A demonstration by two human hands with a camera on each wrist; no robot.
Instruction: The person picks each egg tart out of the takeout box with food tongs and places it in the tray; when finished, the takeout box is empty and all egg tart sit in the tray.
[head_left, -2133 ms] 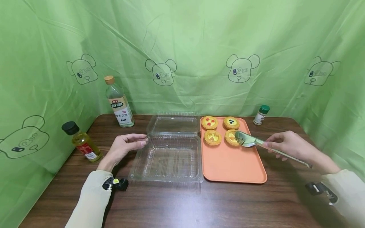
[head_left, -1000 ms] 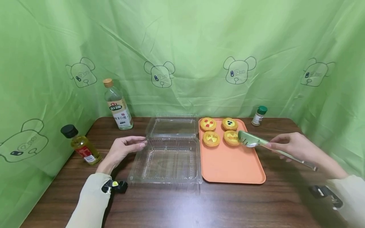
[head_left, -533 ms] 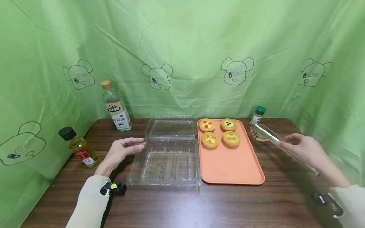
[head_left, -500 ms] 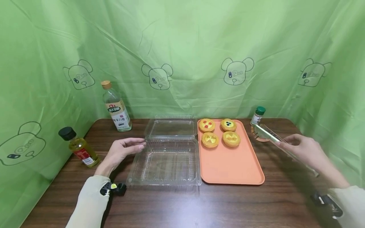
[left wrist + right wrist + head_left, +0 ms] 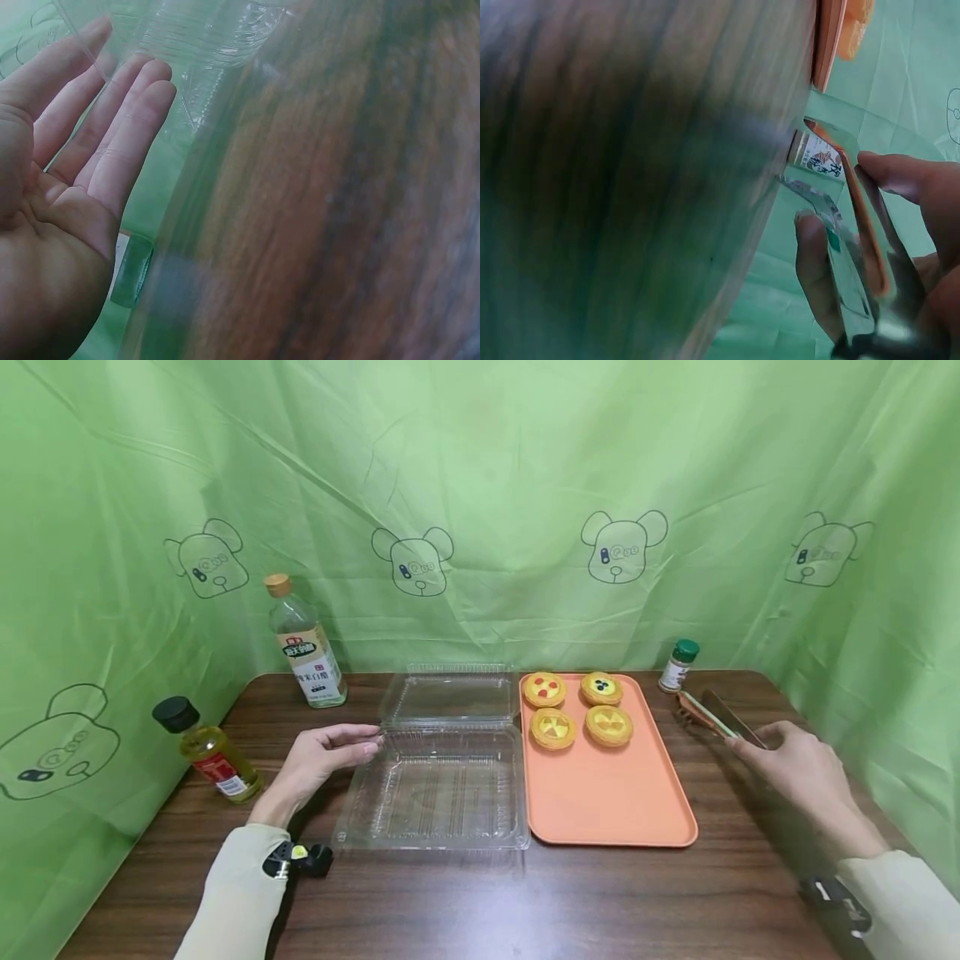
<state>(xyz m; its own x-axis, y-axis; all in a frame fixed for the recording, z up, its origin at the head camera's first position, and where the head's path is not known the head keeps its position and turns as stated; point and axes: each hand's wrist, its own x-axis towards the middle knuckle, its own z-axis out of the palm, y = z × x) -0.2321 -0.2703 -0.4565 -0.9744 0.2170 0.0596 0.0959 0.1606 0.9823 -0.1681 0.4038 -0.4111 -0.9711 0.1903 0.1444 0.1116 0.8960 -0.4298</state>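
Note:
My left hand [image 5: 315, 768] pinches the left edge of a clear plastic clamshell container [image 5: 438, 793] between thumb and fingers; its lid [image 5: 453, 696] lies folded back behind the base. In the left wrist view the clear plastic [image 5: 202, 34] passes between thumb and fingers. My right hand [image 5: 806, 772] holds metal serving tongs [image 5: 708, 714] to the right of the tray, their tips close to the green-capped jar. The tongs [image 5: 866, 225] have their arms apart with nothing between them in the right wrist view. Several fruit-topped tarts [image 5: 609, 727] sit on the orange tray [image 5: 611, 802].
A green-capped spice jar [image 5: 677, 668] stands right of the tray's back corner. At the left are a vinegar bottle [image 5: 311, 652] and a black-capped oil bottle [image 5: 217, 760]. A green curtain [image 5: 502, 460] encloses the wooden table [image 5: 450, 902] behind and at the sides.
My right hand has moved the tongs away from the front right tart, off the tray to the right, and turned them near the jar. The left hand keeps its place on the container.

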